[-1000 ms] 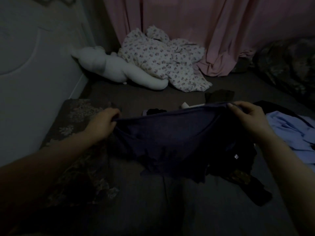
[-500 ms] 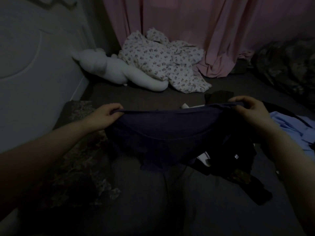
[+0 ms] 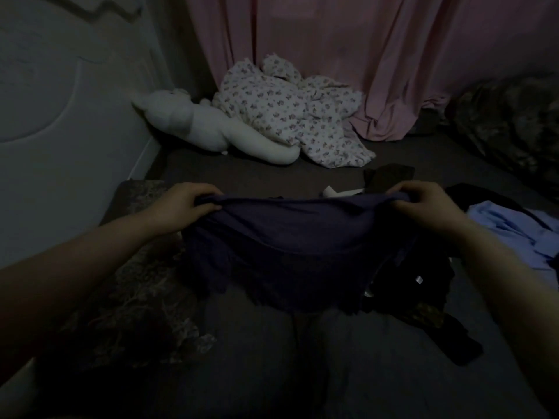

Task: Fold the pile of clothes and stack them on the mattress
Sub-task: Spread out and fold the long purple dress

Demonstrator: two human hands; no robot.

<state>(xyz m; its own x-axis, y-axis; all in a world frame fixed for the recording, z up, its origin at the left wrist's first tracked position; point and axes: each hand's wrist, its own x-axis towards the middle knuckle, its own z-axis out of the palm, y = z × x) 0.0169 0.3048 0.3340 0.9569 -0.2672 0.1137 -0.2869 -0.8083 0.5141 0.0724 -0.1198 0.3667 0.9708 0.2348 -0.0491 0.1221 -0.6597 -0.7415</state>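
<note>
Navy-blue soft knit garment [image 3: 290,246] hangs stretched between both hands above the dark grey mattress [image 3: 272,358], its top edge pulled into a nearly straight line while the loose lower part droops toward the person's lap. The left hand [image 3: 189,202] has its fingers curled over one upper corner, bunching the cloth under the thumb; the right hand [image 3: 429,201] grips the opposite corner the same way. Holding it taut by two corners, clear of the bed, probably serves to let the fabric fall flat and show its shape before the first fold.

Just under and to the right of the garment lies the rest of the pile: a heap of black clothes [image 3: 417,285] with a small white tag, and beside it a crumpled light-blue shirt [image 3: 514,234]. Nothing that reads as a folded stack shows in this dim light, so the task looks early.

Farther back, well apart from the work, a white plush toy [image 3: 211,131] lies against a floral-print white blanket [image 3: 296,116], with a pink curtain [image 3: 378,55] behind. A dark floral-patterned cushion [image 3: 130,285] sits under the left forearm.
</note>
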